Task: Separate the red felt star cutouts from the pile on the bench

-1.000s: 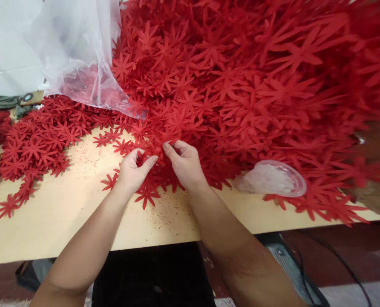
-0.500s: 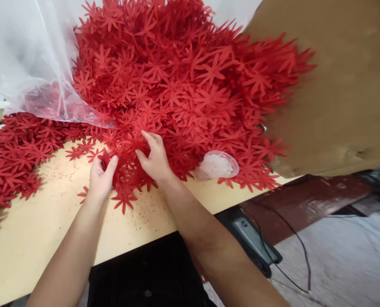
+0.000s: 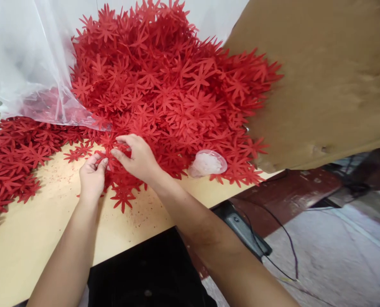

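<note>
My left hand (image 3: 93, 175) is closed in a pinch, thumb against fingers, on a thin red flower cutout (image 3: 108, 162) with narrow petals. From the right, my right hand (image 3: 137, 157) curves its thumb and fingers around red petals close to the left fingertips. Exactly where its fingertips grip is partly lost among the red. Behind both hands rises a large pile of the same red flowers (image 3: 164, 94). One loose flower (image 3: 122, 198) lies on the pale table (image 3: 62, 209) just below the hands.
A second heap of red flowers (image 3: 14, 157) spreads along the left. Clear plastic sheeting (image 3: 39, 64) hangs at the back left. A plastic cup with white contents (image 3: 207, 164) tips against the pile. Brown cardboard (image 3: 320, 85) stands at right; a cable (image 3: 289, 238) hangs below.
My right hand has moved left, close to my left hand, and its fingers have drawn in around red petals. The left hand has shifted slightly left. The view has turned a little right.
</note>
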Motion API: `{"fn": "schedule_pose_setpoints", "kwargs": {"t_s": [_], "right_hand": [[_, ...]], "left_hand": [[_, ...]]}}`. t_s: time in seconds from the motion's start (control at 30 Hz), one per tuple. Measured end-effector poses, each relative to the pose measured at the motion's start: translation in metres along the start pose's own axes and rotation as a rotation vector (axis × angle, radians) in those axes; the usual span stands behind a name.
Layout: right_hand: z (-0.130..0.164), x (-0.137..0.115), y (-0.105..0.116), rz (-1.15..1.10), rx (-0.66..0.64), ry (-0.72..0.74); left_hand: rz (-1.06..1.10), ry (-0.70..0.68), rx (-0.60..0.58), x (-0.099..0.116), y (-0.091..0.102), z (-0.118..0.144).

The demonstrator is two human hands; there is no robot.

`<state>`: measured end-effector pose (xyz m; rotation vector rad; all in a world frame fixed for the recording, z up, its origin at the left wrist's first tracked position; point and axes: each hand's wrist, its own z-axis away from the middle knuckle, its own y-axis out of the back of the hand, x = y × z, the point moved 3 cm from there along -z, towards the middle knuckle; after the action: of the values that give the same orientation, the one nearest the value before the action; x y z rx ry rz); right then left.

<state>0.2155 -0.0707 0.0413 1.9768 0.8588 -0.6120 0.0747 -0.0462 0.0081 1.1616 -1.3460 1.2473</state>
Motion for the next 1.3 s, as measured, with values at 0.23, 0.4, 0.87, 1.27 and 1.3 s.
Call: {"fn": "schedule_pose_setpoints", "kwargs": {"t_s": [0.23,0.4,0.87,1.27,1.3], "right_hand": [[0.011,0.003,-0.03,-0.402,-0.164,-0.236],[0.009,0.003,-0.031,-0.471,-0.201,-0.28],[0.012,0.023,-0.011,-0.19,0.036,-0.301],[0.021,0.015,-0.022,-0.625,-0.117,-0.411],[0.022,0.015,-0.023,-0.668,-0.141,-0.43]], "left_hand": [[-0.01,-0.061,-0.022,0.002,-0.003,0.002],[-0.102,-0.082,-0.014,-0.001,0.0,0.003],[-0.071,-0.146,-0.05,-0.005,0.003,0.003],[-0.057,-0.113,-0.011,-0.004,0.001,0.003],[-0.002,-0.076,0.004,-0.004,0.002,0.003]]}}
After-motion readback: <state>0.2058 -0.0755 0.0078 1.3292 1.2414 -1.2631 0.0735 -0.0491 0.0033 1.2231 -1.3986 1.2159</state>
